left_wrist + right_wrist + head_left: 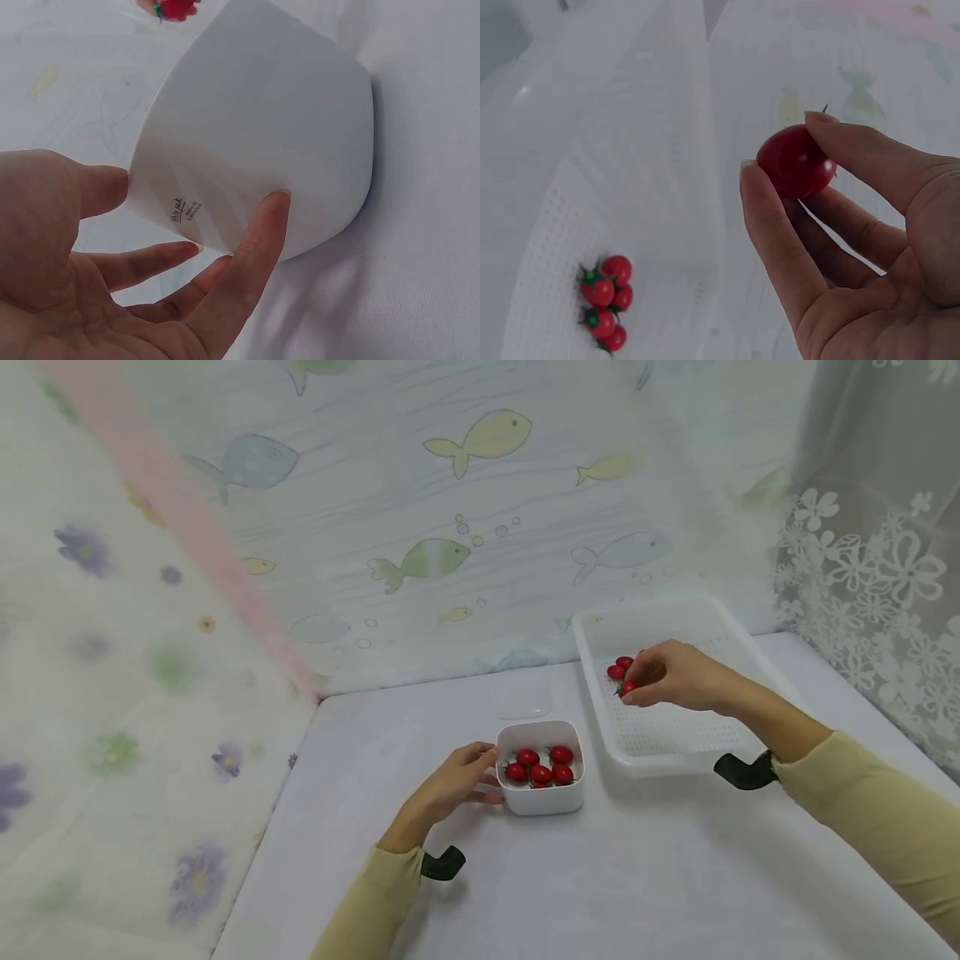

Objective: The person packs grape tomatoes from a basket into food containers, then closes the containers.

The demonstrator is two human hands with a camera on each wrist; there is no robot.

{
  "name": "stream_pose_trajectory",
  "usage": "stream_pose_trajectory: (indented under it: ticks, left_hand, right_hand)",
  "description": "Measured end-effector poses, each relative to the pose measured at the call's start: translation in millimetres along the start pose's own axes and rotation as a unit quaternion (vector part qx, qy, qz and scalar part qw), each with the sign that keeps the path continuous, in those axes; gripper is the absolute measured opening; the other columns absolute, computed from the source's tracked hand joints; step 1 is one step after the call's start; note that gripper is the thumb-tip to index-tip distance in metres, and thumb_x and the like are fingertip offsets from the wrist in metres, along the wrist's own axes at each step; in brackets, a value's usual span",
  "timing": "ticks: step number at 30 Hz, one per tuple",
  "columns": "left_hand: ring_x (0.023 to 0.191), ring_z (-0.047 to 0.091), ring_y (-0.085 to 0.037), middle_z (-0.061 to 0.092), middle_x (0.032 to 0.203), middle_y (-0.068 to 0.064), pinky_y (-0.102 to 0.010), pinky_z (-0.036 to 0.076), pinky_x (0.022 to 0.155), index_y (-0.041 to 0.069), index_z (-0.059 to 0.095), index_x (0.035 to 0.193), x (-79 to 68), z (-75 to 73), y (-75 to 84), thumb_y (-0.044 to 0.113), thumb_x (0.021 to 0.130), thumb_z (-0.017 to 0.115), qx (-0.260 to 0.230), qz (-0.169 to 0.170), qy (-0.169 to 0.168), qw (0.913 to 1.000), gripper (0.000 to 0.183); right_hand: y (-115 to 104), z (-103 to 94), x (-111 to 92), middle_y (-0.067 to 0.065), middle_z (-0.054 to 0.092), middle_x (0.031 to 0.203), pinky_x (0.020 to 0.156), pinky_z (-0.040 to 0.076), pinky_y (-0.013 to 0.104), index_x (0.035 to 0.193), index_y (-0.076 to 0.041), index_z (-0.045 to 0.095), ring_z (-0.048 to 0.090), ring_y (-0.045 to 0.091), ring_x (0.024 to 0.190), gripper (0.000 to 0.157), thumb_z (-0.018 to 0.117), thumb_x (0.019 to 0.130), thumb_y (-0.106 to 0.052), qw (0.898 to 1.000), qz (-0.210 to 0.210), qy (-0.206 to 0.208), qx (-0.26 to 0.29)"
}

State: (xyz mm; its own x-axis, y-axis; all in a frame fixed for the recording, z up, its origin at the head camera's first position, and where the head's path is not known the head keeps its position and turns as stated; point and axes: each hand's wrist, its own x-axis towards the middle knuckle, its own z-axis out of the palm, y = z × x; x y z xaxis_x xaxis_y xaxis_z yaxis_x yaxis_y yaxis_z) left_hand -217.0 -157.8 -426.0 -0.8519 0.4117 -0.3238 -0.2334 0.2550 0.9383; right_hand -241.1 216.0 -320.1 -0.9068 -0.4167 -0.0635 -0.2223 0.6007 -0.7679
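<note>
My right hand (678, 677) pinches a red cherry tomato (793, 161) between thumb and fingertips, above the white perforated basket (652, 766). More cherry tomatoes (615, 270) with green stems lie clustered on the basket's floor, partly hidden by the hand in the head view. To the left of the basket stands a small white square box (543, 803) holding several cherry tomatoes (540, 774). My left hand (456, 783) touches the box's left side, its fingers loosely extended. Small print marks the box wall in the left wrist view.
A clear flat lid-like piece (523, 702) lies behind the box on the white tabletop (517, 893). Fish-patterned sheeting (450, 552) hangs along the back, with flowered sheeting (135, 677) at left and a lace curtain (877, 560) at right.
</note>
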Motion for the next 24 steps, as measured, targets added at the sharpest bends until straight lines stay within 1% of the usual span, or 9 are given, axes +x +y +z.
stream_pose_trajectory:
  ticks: [4,10,18,21,24]
  left_hand:
    - [0.107,0.066,-0.028,0.055,0.137,-0.021,-0.041,0.064,0.084,-0.001,0.048,0.144,0.1,0.2,-1.1,0.033,0.109,0.051,0.002,-0.001,0.001,1.0000,0.049]
    - [0.105,0.066,-0.026,0.056,0.136,-0.021,-0.041,0.064,0.083,0.000,0.048,0.144,-0.1,0.5,0.2,0.033,0.109,0.051,0.006,0.001,0.003,1.0000,0.048]
    - [0.106,0.065,-0.027,0.055,0.137,-0.021,-0.040,0.064,0.083,-0.001,0.047,0.145,0.8,0.7,-0.5,0.033,0.109,0.051,0.008,-0.002,0.002,1.0000,0.049]
    - [0.107,0.065,-0.027,0.055,0.138,-0.021,-0.040,0.064,0.084,0.000,0.048,0.145,1.0,0.6,-0.7,0.033,0.109,0.051,0.008,-0.002,0.002,1.0000,0.049]
    - [0.107,0.065,-0.027,0.055,0.138,-0.021,-0.041,0.064,0.084,0.000,0.048,0.144,1.0,0.3,-0.8,0.033,0.110,0.050,0.009,-0.001,0.003,1.0000,0.048]
  right_hand:
    - [-12,13.2,0,0.004,0.075,0.100,0.086,0.057,0.034,0.107,-0.004,0.072,0.069,0.021,0.093,0.021,0.077,0.093,-0.019,1.000,-0.029,-0.011,0.006]
    - [-26,36.7,7,0.000,0.074,0.095,0.083,0.057,0.034,0.106,-0.009,0.074,0.068,0.019,0.091,0.017,0.077,0.093,-0.019,0.999,-0.049,-0.011,-0.014]
    - [-34,73.5,20,-0.001,0.074,0.092,0.080,0.061,0.034,0.102,-0.007,0.075,0.069,0.016,0.088,0.014,0.076,0.092,-0.016,0.995,-0.090,-0.038,-0.026]
    - [-37,85.1,27,-0.001,0.074,0.091,0.079,0.061,0.033,0.100,-0.007,0.075,0.069,0.015,0.086,0.011,0.076,0.092,-0.014,0.994,-0.098,-0.045,-0.032]
    - [-42,95.4,32,-0.001,0.073,0.089,0.075,0.060,0.030,0.099,-0.006,0.074,0.066,0.013,0.082,0.010,0.076,0.092,-0.013,0.993,-0.097,-0.052,-0.045]
